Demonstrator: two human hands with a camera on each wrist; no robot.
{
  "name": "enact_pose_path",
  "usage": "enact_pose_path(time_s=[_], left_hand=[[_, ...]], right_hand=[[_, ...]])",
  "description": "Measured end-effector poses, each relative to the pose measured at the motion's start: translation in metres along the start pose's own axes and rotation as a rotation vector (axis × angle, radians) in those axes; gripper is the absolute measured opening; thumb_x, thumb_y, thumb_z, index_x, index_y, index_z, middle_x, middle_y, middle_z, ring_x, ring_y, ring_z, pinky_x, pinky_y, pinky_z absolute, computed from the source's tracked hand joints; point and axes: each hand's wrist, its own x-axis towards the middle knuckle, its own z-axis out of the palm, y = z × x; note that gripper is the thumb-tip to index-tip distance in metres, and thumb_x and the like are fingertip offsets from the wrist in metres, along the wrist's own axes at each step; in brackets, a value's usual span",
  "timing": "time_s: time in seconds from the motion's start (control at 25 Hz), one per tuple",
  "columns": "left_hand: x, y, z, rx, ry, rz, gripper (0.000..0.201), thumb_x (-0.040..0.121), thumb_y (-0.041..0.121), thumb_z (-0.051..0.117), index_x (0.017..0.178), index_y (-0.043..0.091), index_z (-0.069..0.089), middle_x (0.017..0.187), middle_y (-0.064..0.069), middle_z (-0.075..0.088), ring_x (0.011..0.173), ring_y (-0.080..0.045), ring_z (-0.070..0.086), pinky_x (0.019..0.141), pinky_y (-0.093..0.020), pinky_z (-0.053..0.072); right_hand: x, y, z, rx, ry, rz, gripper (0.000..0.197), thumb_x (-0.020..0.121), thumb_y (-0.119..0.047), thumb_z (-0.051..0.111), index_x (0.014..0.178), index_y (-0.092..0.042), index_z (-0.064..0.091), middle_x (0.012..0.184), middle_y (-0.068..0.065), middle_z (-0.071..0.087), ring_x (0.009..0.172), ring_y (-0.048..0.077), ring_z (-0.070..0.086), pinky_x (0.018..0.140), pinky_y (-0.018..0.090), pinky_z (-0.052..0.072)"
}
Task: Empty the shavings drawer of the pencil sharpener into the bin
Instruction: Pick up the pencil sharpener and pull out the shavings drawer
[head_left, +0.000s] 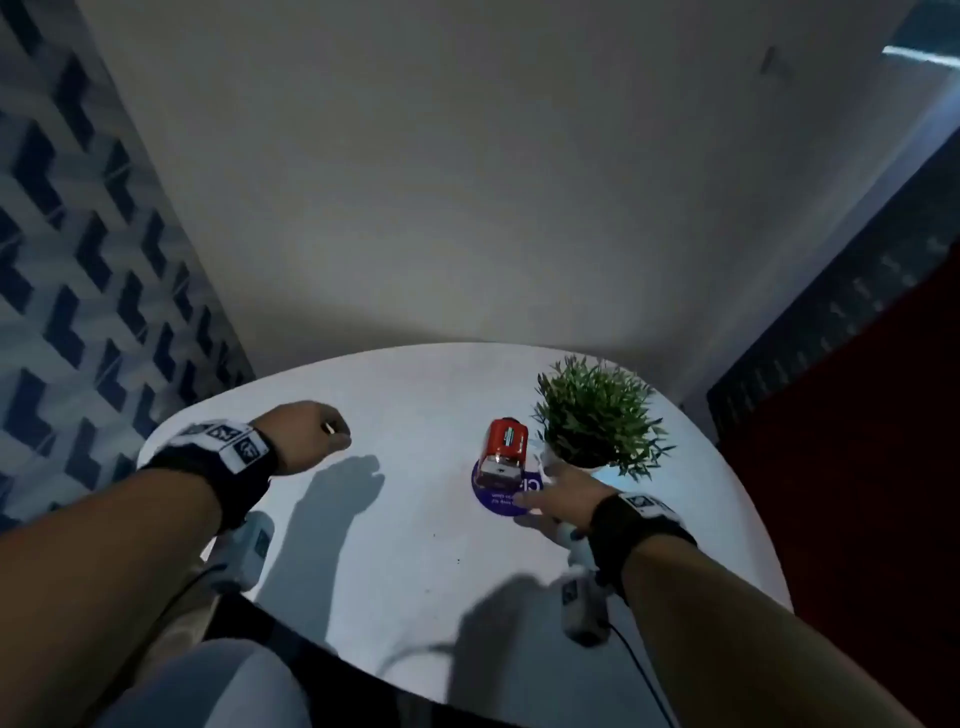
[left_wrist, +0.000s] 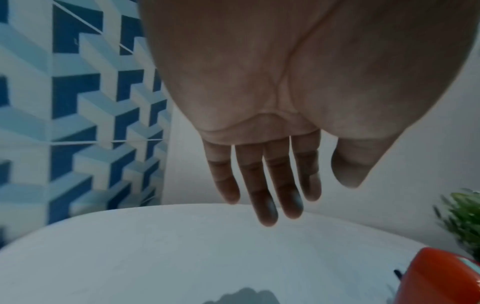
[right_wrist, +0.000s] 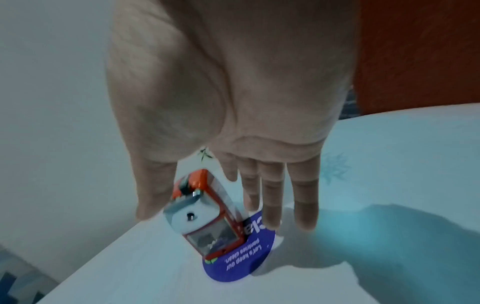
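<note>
The pencil sharpener (head_left: 503, 453) stands on a round purple sticker (head_left: 501, 500) on the white bench (head_left: 415, 545). Its body is red-orange, and the face turned toward the person carries a white front plate with a small pencil hole. Below that plate sits the clear shavings drawer (right_wrist: 213, 240), fully seated in the body; dark shavings show through its window.

A small potted plant (head_left: 597, 415) stands just beside the sharpener, on the side away from the left hand.

Right hand (head_left: 558, 496): positioned just beside the sharpener, on the plant side, palm facing down. In the right wrist view the fingers (right_wrist: 303, 197) extend straight and close together, with the tips over the edge of the sticker. The thumb (right_wrist: 153, 185) is spread wide on the opposite side of the sharpener, so that the sharpener sits between thumb and fingers. No finger is closed on the sharpener; whether any tip touches it cannot be told.

Left hand (head_left: 311, 431): held over the bench, well apart from the sharpener. In the left wrist view the palm faces the bench, the fingers (left_wrist: 259, 185) hang straight and relaxed, and they hold nothing.

Both wrists carry dark bands with white marker tags. A patterned blue and white wall (head_left: 78, 260) stands beyond the left hand.
</note>
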Motion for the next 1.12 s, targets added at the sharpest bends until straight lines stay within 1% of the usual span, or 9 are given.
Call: enact_pose_path(time_s=[0.12,0.2,0.36,0.48,0.68,0.8,0.92,1.0,1.12], left_hand=[[0.009,0.016,0.035,-0.144,0.085,0.055,0.017,0.099,0.036,0.062,0.107,0.026,0.072,0.101,-0.001,0.070,0.095,-0.024,0.067,0.085,-0.033,0.049],[0.002,0.029,0.054,-0.376,0.151,0.072,0.012,0.097,0.033,0.065,0.104,0.028,0.072,0.104,-0.001,0.074,0.099,-0.025,0.070,0.091,-0.037,0.053],[-0.023,0.036,0.097,-0.570,0.175,0.036,0.009,0.095,0.031,0.068,0.102,0.032,0.073,0.106,0.007,0.075,0.102,-0.018,0.070,0.099,-0.038,0.053],[-0.008,0.042,0.097,-0.557,0.182,0.077,0.016,0.095,0.038,0.066,0.109,0.034,0.072,0.109,0.013,0.072,0.104,-0.013,0.069,0.095,-0.035,0.053],[0.006,0.049,0.088,-0.611,0.179,0.106,0.027,0.096,0.039,0.064,0.119,0.029,0.071,0.113,0.012,0.072,0.108,-0.013,0.067,0.099,-0.035,0.051],[0.003,0.046,0.088,-0.614,0.129,0.118,0.031,0.096,0.042,0.064,0.123,0.029,0.069,0.115,0.012,0.070,0.111,-0.015,0.066,0.101,-0.038,0.052],[-0.004,0.051,0.081,-0.696,0.119,0.144,0.041,0.093,0.049,0.067,0.129,0.030,0.064,0.118,0.009,0.068,0.110,-0.013,0.066,0.091,-0.033,0.054],[-0.019,0.060,0.079,-0.777,0.061,0.182,0.049,0.091,0.053,0.069,0.134,0.031,0.060,0.122,0.006,0.067,0.109,-0.011,0.066,0.086,-0.029,0.052],[-0.057,0.083,0.075,-0.999,-0.053,0.287,0.046,0.093,0.046,0.071,0.133,0.026,0.061,0.122,-0.006,0.073,0.110,-0.024,0.072,0.091,-0.037,0.057]], right_hand=[[0.036,0.017,0.037,0.095,0.190,-0.124,0.096,0.087,-0.036,0.091,0.163,-0.010,0.039,0.157,0.013,0.059,0.130,0.031,0.063,0.097,0.025,0.057],[0.051,0.014,0.054,0.267,0.320,-0.133,0.106,0.084,-0.033,0.093,0.168,-0.007,0.033,0.158,0.012,0.058,0.131,0.030,0.063,0.096,0.019,0.053],[0.082,0.009,0.087,0.360,0.494,-0.089,0.112,0.067,-0.047,0.096,0.157,-0.015,0.038,0.139,0.011,0.067,0.118,0.033,0.071,0.108,0.044,0.056],[0.106,0.000,0.103,0.398,0.612,-0.083,0.092,0.070,-0.042,0.096,0.140,-0.015,0.044,0.103,0.003,0.064,0.094,0.031,0.067,0.098,0.042,0.057],[0.103,-0.008,0.100,0.509,0.624,-0.122,0.062,0.073,-0.038,0.088,0.116,-0.021,0.047,0.092,0.001,0.059,0.087,0.030,0.059,0.089,0.039,0.053],[0.071,-0.008,0.083,0.522,0.578,-0.212,0.062,0.081,-0.020,0.089,0.135,-0.015,0.058,0.110,0.005,0.068,0.094,0.026,0.066,0.086,0.031,0.051],[0.025,-0.006,0.064,0.603,0.437,-0.378,0.061,0.085,-0.009,0.090,0.135,-0.019,0.056,0.123,0.012,0.070,0.092,0.017,0.070,0.075,0.028,0.055],[-0.018,-0.006,0.053,0.691,0.368,-0.477,0.059,0.082,-0.011,0.091,0.129,-0.022,0.056,0.121,0.012,0.070,0.092,0.020,0.070,0.075,0.031,0.056],[-0.089,-0.006,0.042,0.771,0.347,-0.596,0.056,0.071,-0.023,0.084,0.121,-0.023,0.058,0.114,0.007,0.069,0.093,0.023,0.068,0.074,0.033,0.054]])
